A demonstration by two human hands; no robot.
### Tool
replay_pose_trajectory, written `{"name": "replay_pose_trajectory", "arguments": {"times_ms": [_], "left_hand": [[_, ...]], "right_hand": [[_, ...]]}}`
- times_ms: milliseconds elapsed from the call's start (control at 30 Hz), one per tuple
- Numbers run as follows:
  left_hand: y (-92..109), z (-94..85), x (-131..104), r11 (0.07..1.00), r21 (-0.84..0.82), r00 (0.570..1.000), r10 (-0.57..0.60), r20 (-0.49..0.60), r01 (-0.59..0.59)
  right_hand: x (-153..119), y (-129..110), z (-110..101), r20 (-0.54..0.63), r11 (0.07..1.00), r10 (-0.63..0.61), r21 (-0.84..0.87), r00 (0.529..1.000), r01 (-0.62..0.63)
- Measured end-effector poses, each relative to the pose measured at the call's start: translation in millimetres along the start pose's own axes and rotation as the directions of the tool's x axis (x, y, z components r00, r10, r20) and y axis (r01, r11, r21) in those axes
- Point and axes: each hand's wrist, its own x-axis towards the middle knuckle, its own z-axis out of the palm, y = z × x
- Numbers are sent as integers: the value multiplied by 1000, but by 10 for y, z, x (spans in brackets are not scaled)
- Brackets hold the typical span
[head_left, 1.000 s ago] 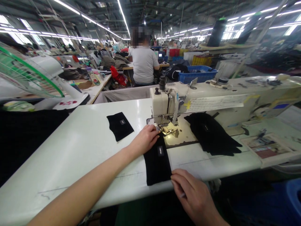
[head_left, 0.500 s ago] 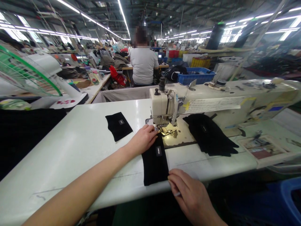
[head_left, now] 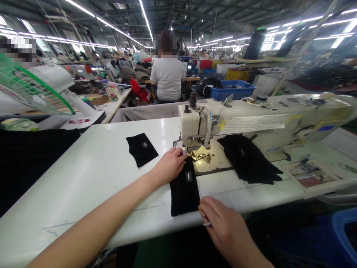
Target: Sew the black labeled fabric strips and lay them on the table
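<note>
Bench observation, from beside the pale green, smooth-topped table (head_left: 97, 178): a black, roughly rectangular fabric piece (head_left: 184, 199) lies near its front edge, upper end at the metal presser foot (head_left: 199, 156) of a cream sewing machine (head_left: 192, 124). Left hand (head_left: 173, 165): fingers drawn together over the cloth's upper end, right beside the foot; whether they pinch or only press, I cannot tell. Right hand (head_left: 227, 225): thumb and forefinger closed on the lower right corner; a small white object (head_left: 206, 224), nature unclear, shows under the fingers. Risk 1, the gravest in my judgement: fingertips sit so near the needle area that a slip, or a start of the machine with them there, could injure them. Risk 2: uneven tension between the hands could skew the cloth, so any stitching would run off line and the dark label (head_left: 189, 176) end up askew. Risk 3: black on black hides creases, so a folded edge could be caught unnoticed. Risk 4: the fanned stack of black pieces (head_left: 245, 160), right of the needle area, has uneven edges; a knock could spread it. The lone black piece (head_left: 141, 149) at left lies well apart, hence low risk.
</note>
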Motion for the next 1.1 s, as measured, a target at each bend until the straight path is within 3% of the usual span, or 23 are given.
{"name": "replay_pose_trajectory", "arguments": {"times_ms": [100,233,333,467,1100], "left_hand": [[249,-99,-182,998,-67,999,16,-43,-19],[695,-249,-577,926,-310,972,234,21,-217],[868,-277,-799,914,-309,957,287,38,-262],[863,-244,-860,918,-248,948,318,-8,-310],[614,-174,-614,914,-306,962,272,-18,-264]], "right_hand": [[-45,6,-19,-2,999,-1,-32,1000,1],[-135,29,-43,-18,998,-26,-63,999,25],[-187,50,-41,-31,996,-40,-76,999,38],[-184,57,-37,-39,996,-45,-76,998,42],[206,202,-20,114,994,90,-72,989,-82]]}}
